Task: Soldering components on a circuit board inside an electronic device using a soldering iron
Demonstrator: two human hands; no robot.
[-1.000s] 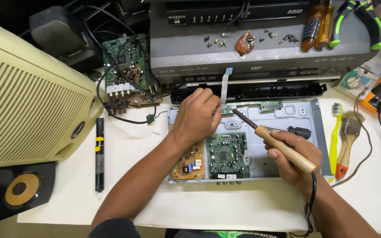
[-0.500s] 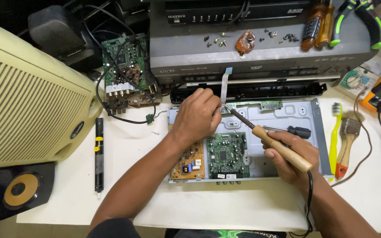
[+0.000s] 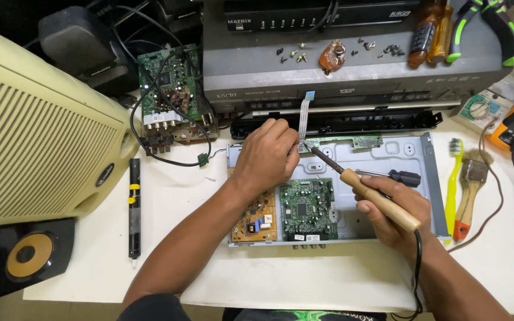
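— Head view first: what fills my counter (image 3: 304,279)?

— Biggest is the cream speaker cabinet (image 3: 37,131) at far left, then the grey player (image 3: 352,71) at the back, then the open metal chassis (image 3: 400,154) in the middle, holding a green circuit board (image 3: 308,208).

— And my hands?

— My left hand (image 3: 266,156) is curled over the chassis's back edge, pinching by the white ribbon cable (image 3: 304,116). My right hand (image 3: 391,208) grips the wooden-handled soldering iron (image 3: 364,184), its tip just beside the left fingers.

R hand (image 3: 391,208) w/ soldering iron (image 3: 371,189) over chassis (image 3: 411,148)
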